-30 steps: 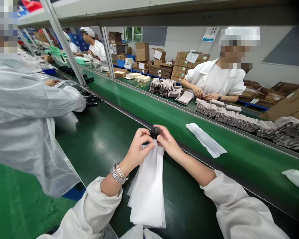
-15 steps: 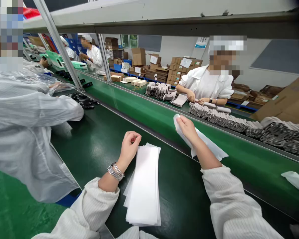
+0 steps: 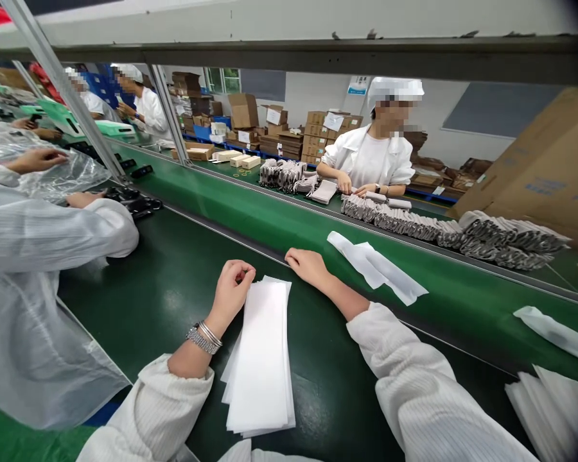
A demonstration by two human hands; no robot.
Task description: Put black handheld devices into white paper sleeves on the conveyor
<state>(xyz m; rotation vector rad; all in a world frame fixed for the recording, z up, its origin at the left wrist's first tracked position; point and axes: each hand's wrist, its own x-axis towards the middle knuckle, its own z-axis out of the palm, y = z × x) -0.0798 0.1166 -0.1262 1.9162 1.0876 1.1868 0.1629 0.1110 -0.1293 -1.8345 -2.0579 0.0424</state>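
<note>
Where the left hand (image 3: 232,287) curls half-closed by their top corner, hold unclear: white sheets (image 3: 262,359), stacked on counter (image 3: 173,295); probably light, limp, slippery; best pinched at top edge. Right hand (image 3: 309,265): loosely part-open, visibly empty.

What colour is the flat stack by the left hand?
The stack is white, best seen in the head view.

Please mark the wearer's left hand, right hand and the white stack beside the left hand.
Left hand (image 3: 230,292): head view, back of the hand.
Right hand (image 3: 309,266): head view, back of the hand.
White stack (image 3: 261,356): head view, middle of its top face.
</note>
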